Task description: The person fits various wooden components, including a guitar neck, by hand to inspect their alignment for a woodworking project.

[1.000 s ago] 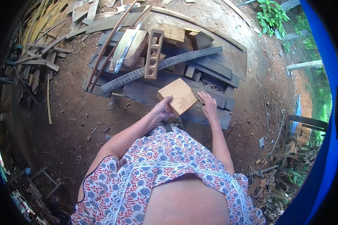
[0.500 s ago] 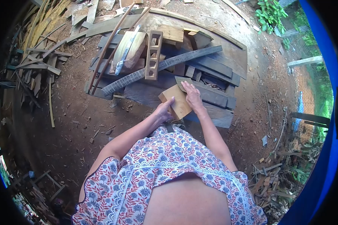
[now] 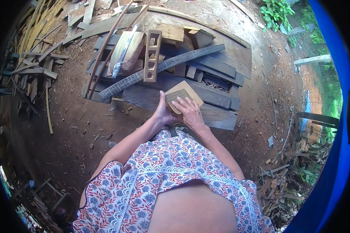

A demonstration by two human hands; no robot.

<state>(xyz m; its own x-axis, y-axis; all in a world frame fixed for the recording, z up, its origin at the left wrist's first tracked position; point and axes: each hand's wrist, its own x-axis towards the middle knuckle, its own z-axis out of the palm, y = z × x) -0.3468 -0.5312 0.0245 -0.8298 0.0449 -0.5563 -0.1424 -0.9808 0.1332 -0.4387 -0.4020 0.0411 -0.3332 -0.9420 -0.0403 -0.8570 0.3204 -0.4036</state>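
Sheet has slid nearer under flattened right hand; left hand's grip unclear; block points cornerwise away.

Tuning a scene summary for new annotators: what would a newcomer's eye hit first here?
First, the pale wooden block near the centre, the right hand flat on a thin, dull sheet against it, the left hand at its side. Next, just beyond, the holed block crossing the dark striped beam. Then the vivid blue sheeting along the right edge.
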